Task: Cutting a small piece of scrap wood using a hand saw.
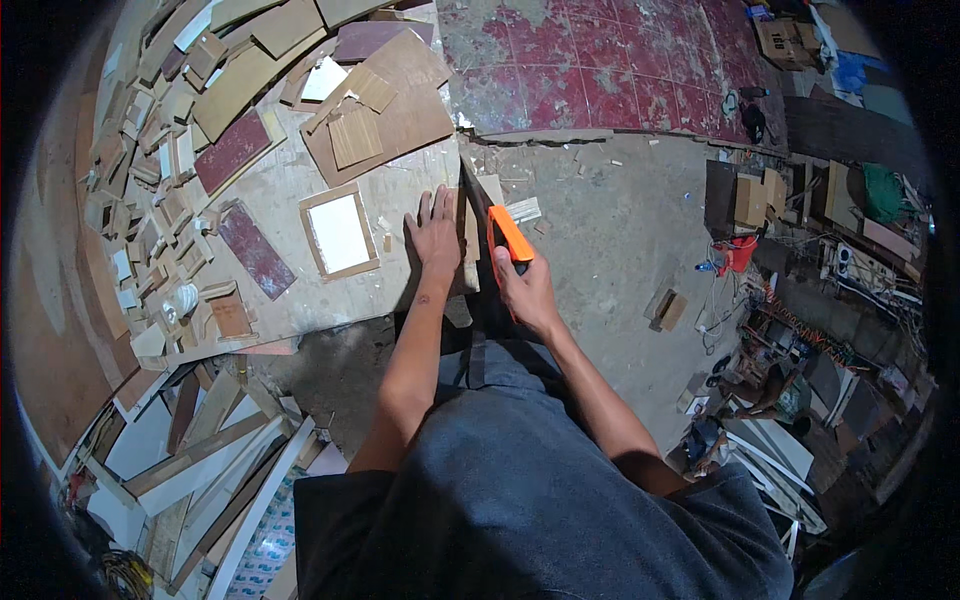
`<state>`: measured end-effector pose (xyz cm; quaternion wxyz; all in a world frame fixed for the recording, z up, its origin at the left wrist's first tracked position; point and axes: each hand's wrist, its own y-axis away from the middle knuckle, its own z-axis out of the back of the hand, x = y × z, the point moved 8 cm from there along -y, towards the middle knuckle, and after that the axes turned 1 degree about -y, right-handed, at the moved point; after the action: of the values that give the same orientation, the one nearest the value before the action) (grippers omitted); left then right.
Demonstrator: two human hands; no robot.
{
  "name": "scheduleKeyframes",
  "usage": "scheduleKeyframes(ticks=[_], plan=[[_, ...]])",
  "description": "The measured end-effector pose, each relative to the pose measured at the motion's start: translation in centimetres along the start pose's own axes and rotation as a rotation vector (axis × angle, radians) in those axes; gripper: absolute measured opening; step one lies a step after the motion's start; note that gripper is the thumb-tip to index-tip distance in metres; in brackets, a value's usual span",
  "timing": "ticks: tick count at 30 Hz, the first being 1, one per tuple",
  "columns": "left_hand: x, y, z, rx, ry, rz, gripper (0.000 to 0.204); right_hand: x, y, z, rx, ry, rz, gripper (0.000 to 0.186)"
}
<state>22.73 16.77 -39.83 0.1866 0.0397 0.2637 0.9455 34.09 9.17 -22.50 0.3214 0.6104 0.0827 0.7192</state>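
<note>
My right hand [527,288] grips the orange and black handle of a hand saw [507,235]. Its dark blade runs up along the right edge of the workbench [300,300]. My left hand [435,232] lies flat, fingers spread, on a narrow strip of wood [471,232] at that edge, just left of the blade. The saw's teeth are hidden against the strip.
A white square panel in a wooden frame [339,232] lies left of my left hand. Several offcuts and plywood boards [385,100] cover the bench's far and left parts. Planks [200,460] lie below. Concrete floor [610,220] and tool clutter [790,350] are to the right.
</note>
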Motion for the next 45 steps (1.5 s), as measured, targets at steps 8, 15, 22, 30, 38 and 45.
scheduleKeyframes(ticks=[8, 15, 22, 30, 38, 45], plan=[[-0.7, -0.5, -0.2, 0.012, 0.103, -0.025, 0.108, 0.5, -1.2, -0.4, 0.021, 0.033, 0.083, 0.034], [-0.9, -0.5, -0.2, 0.007, 0.13, -0.008, 0.1, -0.9, -4.0, -0.8, 0.097, 0.065, 0.032, 0.046], [0.3, -0.3, 0.4, -0.104, 0.0, -0.033, 0.088, -1.8, -3.1, -0.7, 0.075, 0.096, 0.114, 0.047], [0.3, 0.5, 1.6, -0.011, 0.081, -0.104, 0.108, -1.1, -3.1, 0.1, 0.1, 0.027, 0.074, 0.044], [1.3, 0.2, -0.5, -0.125, -0.017, -0.046, 0.09, 0.7, -0.6, -1.5, 0.008, 0.074, 0.194, 0.032], [-0.6, 0.5, 2.3, 0.049, 0.046, -0.087, 0.097, -0.5, -1.3, -0.5, -0.022, 0.073, 0.198, 0.034]])
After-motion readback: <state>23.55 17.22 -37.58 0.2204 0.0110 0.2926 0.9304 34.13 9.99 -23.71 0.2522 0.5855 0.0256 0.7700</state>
